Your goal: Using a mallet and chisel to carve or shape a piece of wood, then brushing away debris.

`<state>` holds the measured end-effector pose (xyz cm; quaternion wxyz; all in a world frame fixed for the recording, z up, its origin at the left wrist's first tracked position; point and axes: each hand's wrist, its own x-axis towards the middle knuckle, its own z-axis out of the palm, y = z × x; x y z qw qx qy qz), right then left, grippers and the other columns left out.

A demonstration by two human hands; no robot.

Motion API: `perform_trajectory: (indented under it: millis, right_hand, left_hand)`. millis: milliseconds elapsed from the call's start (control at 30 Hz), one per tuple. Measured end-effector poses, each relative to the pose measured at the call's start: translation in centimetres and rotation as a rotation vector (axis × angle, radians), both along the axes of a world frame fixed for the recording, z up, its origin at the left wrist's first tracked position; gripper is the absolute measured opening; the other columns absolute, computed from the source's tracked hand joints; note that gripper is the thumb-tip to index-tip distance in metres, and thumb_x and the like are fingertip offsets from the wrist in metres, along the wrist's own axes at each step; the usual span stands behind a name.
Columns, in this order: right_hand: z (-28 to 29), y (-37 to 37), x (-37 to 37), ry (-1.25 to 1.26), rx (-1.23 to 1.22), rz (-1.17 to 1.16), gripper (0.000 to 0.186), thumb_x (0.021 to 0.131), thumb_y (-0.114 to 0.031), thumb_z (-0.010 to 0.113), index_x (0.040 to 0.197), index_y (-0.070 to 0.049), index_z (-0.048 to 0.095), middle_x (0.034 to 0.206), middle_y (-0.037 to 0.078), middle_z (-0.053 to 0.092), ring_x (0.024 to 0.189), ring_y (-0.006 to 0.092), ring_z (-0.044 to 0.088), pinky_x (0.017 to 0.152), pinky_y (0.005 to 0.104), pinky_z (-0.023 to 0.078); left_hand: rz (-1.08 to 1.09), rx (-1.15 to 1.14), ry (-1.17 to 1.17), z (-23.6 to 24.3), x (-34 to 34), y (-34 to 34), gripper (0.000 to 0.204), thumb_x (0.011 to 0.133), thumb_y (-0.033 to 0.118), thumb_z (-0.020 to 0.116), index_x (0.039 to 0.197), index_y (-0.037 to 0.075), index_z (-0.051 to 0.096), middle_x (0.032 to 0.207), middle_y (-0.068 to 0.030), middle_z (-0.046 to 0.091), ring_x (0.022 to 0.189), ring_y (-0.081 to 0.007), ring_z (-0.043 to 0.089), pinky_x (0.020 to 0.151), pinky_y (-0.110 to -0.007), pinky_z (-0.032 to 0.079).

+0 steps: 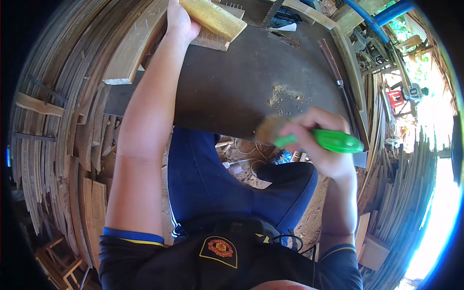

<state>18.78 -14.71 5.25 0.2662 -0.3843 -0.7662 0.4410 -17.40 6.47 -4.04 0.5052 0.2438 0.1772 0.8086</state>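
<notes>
At the far left of the dark work table (222,89), my left hand (181,23) grips a yellowish wooden block (217,18). Its fingers are partly hidden by the block and cut off by the picture's top edge. Under the block lies a board with rows of nails (210,41). My right hand (329,162) is closed around a brush with a green handle (340,141). The tan bristles, blurred by motion, are at the table's near edge. Just beyond them is a scatter of sawdust (285,98).
Left of the block, a thick beam with nails (133,50) lies at a slant. A long tool with a wooden handle (330,59) rests along the right side, beside a wooden rail (349,67). A saw blade (272,13) stands at the far edge. Stacked planks (60,121) flank the left.
</notes>
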Motion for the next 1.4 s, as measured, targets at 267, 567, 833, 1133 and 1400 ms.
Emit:
perform_trajectory:
  millis: [267, 567, 833, 1133, 1400]
  right_hand:
    - [-2.8, 1.0, 4.5, 0.296, 0.211, -0.734, 0.031, 0.102, -0.022, 0.068, 0.102, 0.009, 0.067, 0.099, 0.018, 0.076, 0.084, 0.026, 0.077, 0.071, 0.0331, 0.065]
    - [-5.6, 9.6, 2.0, 0.112, 0.193, -0.62, 0.019, 0.091, -0.019, 0.079, 0.092, -0.001, 0.076, 0.074, 0.004, 0.073, 0.073, 0.0099, 0.073, 0.065, 0.0215, 0.053]
    - [-1.3, -2.8, 5.0, -0.12, 0.236, -0.521, 0.007, 0.092, -0.005, 0.076, 0.094, 0.001, 0.076, 0.08, 0.005, 0.073, 0.076, 0.0114, 0.072, 0.064, 0.0225, 0.055]
    - [-4.0, 9.7, 3.7, 0.186, 0.308, -0.587, 0.024, 0.094, -0.024, 0.077, 0.094, -0.001, 0.076, 0.078, 0.008, 0.077, 0.068, 0.0117, 0.073, 0.064, 0.0234, 0.054]
    - [-4.4, -0.5, 4.6, -0.234, 0.577, -0.492, 0.018, 0.081, -0.004, 0.078, 0.074, -0.002, 0.061, 0.069, 0.007, 0.057, 0.056, 0.0146, 0.056, 0.053, 0.0301, 0.044]
  left_hand:
    - [0.052, -0.128, 0.02, 2.1, 1.7, -0.9, 0.05, 0.103, 0.05, 0.047, 0.126, 0.009, 0.063, 0.107, -0.0127, 0.067, 0.092, -0.0287, 0.065, 0.084, -0.043, 0.057]
    - [0.114, -0.187, 0.169, 0.6, -1.4, -0.1, 0.062, 0.106, 0.041, 0.044, 0.146, -0.006, 0.04, 0.138, -0.0259, 0.056, 0.129, -0.0408, 0.058, 0.115, -0.054, 0.043]
    - [0.035, -0.073, 0.115, 1.5, 2.0, -0.2, 0.046, 0.101, 0.047, 0.053, 0.123, 0.009, 0.066, 0.105, -0.01, 0.067, 0.09, -0.0262, 0.065, 0.082, -0.041, 0.056]
    - [0.024, 0.003, 0.16, -0.6, -1.4, 0.7, 0.046, 0.101, 0.048, 0.053, 0.124, 0.01, 0.066, 0.11, -0.0103, 0.069, 0.099, -0.0271, 0.066, 0.09, -0.043, 0.056]
    - [-1.072, -0.216, -0.8, 2.2, -5.7, -0.6, 0.043, 0.1, 0.045, 0.054, 0.118, 0.008, 0.067, 0.111, -0.0101, 0.07, 0.103, -0.028, 0.066, 0.094, -0.044, 0.055]
